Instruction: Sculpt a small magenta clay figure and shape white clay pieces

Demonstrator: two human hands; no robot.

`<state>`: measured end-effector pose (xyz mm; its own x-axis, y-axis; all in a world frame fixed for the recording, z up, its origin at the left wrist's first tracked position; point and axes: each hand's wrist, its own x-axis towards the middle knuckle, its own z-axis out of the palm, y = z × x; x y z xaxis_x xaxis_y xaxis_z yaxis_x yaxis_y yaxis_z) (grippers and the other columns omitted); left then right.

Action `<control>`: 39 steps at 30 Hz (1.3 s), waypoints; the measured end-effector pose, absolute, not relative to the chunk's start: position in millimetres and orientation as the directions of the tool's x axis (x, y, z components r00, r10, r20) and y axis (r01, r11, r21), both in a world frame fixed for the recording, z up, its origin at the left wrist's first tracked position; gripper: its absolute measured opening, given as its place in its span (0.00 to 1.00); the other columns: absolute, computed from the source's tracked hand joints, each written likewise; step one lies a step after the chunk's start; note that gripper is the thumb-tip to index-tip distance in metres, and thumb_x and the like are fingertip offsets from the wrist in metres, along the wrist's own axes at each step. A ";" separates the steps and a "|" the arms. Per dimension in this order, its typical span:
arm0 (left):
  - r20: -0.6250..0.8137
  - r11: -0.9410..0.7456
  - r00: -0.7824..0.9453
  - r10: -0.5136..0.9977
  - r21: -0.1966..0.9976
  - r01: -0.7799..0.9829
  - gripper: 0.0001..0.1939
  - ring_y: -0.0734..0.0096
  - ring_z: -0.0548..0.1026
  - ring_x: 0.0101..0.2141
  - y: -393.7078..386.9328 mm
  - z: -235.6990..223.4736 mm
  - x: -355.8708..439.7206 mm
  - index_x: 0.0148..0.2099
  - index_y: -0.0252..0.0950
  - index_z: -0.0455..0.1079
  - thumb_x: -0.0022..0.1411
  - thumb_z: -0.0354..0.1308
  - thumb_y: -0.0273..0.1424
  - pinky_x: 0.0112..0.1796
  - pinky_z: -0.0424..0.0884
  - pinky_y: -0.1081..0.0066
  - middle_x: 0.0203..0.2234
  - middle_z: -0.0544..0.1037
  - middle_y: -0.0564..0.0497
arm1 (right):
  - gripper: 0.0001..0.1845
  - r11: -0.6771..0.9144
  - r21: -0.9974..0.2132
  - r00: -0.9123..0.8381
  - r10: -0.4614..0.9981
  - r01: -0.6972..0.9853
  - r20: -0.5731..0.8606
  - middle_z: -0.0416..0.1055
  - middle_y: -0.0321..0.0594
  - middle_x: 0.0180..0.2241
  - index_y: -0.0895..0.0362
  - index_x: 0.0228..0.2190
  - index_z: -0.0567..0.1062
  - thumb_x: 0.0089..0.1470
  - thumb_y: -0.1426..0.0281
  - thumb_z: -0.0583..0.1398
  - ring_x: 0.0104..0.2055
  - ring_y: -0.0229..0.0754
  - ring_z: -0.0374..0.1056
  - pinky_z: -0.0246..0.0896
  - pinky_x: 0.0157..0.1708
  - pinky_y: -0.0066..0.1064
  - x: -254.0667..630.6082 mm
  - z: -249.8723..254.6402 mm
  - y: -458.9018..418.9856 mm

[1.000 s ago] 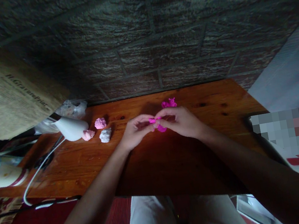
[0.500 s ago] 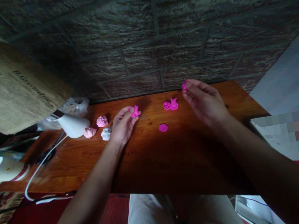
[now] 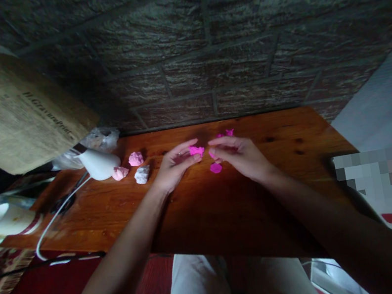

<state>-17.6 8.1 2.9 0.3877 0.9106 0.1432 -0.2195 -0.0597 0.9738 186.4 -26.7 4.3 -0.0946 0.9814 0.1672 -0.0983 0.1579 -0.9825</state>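
Between the thumb and fingers of my left hand (image 3: pixel 173 167) is a small bright pink clay figure (image 3: pixel 197 152). My right hand (image 3: pixel 241 156) faces it from the right, pinching a small pink clay piece (image 3: pixel 212 153) that its fingers mostly cover. A narrow gap separates the two pieces. Just below my right fingertips a flat pink clay disc (image 3: pixel 216 167) lies on the wooden table (image 3: pixel 206 210). Behind the right hand, other pink clay shapes (image 3: pixel 230 132) peek out, partly hidden by its fingers.
Left of my hands sit two light pink lumps (image 3: pixel 135 158) and a whitish lump (image 3: pixel 142 175). A white lamp-like cone (image 3: pixel 100 164), a cable (image 3: pixel 53 222) and a paper cup (image 3: pixel 3 221) stand further left. A stone-patterned wall (image 3: pixel 183 69) rises behind the table.
My left hand has moved right with the pink clay figure and turned it. My right hand has come left and down toward it, now covering part of the clay shapes behind.
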 end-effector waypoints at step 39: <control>0.469 -0.464 0.229 0.853 0.483 0.742 0.19 0.53 0.76 0.50 20.2 -0.5 -35.6 0.53 0.30 0.76 0.62 0.61 0.34 0.55 0.69 0.55 0.47 0.81 0.38 | 0.17 -0.137 -0.885 -0.279 0.960 -0.446 -0.009 0.83 0.42 0.37 0.55 0.33 0.84 0.38 0.64 0.76 0.42 0.44 0.79 0.72 0.52 0.40 183.9 11.4 -32.0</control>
